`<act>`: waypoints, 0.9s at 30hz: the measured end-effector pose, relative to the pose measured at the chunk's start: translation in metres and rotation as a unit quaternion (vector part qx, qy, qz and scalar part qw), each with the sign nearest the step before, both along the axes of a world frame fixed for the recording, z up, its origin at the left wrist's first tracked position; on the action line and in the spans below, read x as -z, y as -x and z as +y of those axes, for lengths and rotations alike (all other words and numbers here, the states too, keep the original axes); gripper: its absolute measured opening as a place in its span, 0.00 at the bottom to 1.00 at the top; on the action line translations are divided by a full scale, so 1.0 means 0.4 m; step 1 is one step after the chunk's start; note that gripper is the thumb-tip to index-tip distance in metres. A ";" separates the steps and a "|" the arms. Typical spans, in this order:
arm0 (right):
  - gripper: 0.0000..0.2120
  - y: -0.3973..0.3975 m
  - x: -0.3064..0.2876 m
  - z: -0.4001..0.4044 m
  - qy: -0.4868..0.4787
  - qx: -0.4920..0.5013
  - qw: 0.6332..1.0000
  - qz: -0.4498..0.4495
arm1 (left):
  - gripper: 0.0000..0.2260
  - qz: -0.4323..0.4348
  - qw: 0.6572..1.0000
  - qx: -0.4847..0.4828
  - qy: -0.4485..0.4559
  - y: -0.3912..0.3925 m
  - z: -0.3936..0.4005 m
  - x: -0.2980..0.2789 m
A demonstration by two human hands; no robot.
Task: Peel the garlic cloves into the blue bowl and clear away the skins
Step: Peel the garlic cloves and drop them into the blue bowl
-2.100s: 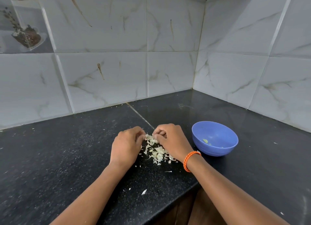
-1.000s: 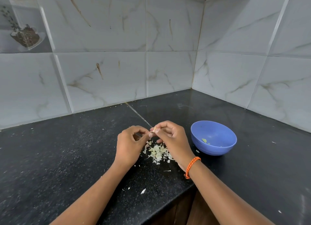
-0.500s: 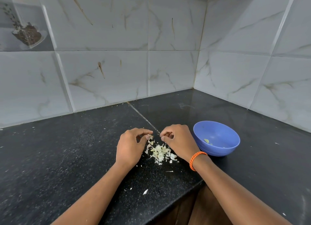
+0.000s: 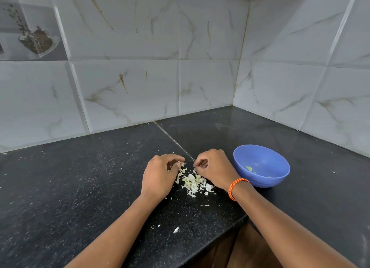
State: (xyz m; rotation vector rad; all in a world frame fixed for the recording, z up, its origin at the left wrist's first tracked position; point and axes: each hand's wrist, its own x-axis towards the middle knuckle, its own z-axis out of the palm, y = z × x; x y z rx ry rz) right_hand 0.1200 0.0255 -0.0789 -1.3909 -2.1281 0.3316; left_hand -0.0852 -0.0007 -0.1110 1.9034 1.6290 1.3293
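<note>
Your left hand (image 4: 158, 177) hovers over the black speckled stone desk (image 4: 80, 187), its grip pinched narrow on a small scrap of dry papery garlic skin (image 4: 181, 163) held between thumb and forefinger. Your right hand (image 4: 214, 169) sits just to the right of it, fingers curled in; its thumb and forefinger are closed together, though whether they hold anything you cannot tell from here. A woven orange wristband (image 4: 237, 188) circles your right wrist.

Between and just near of both hands lies a loose pile of pale garlic skins and pieces (image 4: 194, 183) on the desk, with a few stray white flakes (image 4: 176, 229) scattered nearer the desk's front edge. The round blue plastic bowl (image 4: 280, 167) stands upright on the desk just right of your right hand, apart from the pile, and it holds a few small pale green bits (image 4: 249, 168) at its bottom. Grey marble-patterned wall tiles (image 4: 130, 83) rise behind the desk on the far and right sides, meeting at a corner.
</note>
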 end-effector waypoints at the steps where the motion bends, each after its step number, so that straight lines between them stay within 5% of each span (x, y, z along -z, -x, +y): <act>1: 0.06 0.000 -0.004 0.002 0.003 -0.004 1.000 -0.010 | 0.11 0.001 1.000 0.002 0.004 0.000 0.001 0.001; 10: 0.06 0.001 -0.070 0.005 -0.003 -0.040 0.997 -0.073 | 0.10 0.008 1.000 -0.001 0.015 0.001 0.009 0.017; 15: 0.07 0.021 -0.086 -0.007 -0.151 0.024 0.988 -0.028 | 0.10 0.010 1.000 0.000 0.014 0.003 0.019 0.025; 19: 0.10 0.047 -0.004 -0.033 -0.059 -0.018 0.988 -0.138 | 0.11 0.017 1.000 -0.004 0.008 0.006 0.027 0.030; 24: 0.08 0.024 -0.076 -0.001 -0.182 0.023 0.982 -0.047 | 0.10 0.025 1.000 -0.010 0.006 0.007 0.027 0.033; 27: 0.11 0.053 -0.018 -0.029 -0.113 -0.006 0.981 -0.155 | 0.10 0.022 1.000 -0.010 0.007 0.006 0.024 0.029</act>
